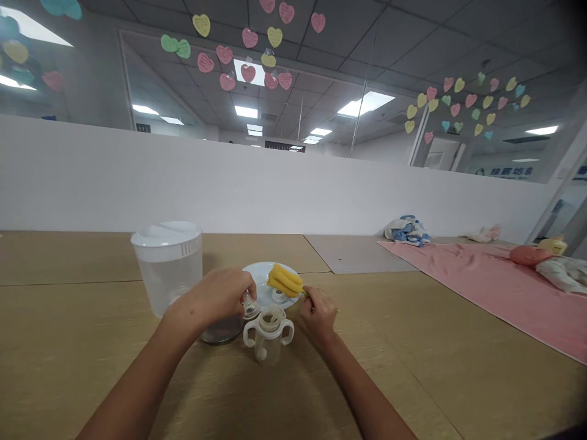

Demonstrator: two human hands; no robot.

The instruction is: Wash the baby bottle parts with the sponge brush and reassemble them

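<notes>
My left hand (229, 293) is closed on a clear bottle nipple (250, 305), held just left of an open baby bottle. That bottle (269, 335) stands upright on the table with two white side handles. Pinched by its thin green handle, a yellow sponge brush (285, 280) is in my right hand (318, 310); the sponge head is over a white plate (259, 271). A small white ring (278, 296) lies on the plate. Partly hidden behind my left wrist is a dark round dish (223, 331).
A tall translucent tub with a white lid (166, 235) stands at the left. On the right a pink cloth (472, 275) covers the table (389, 366), with a blue-and-white cloth (407, 231) by the white wall (275, 189). A doll lies far right.
</notes>
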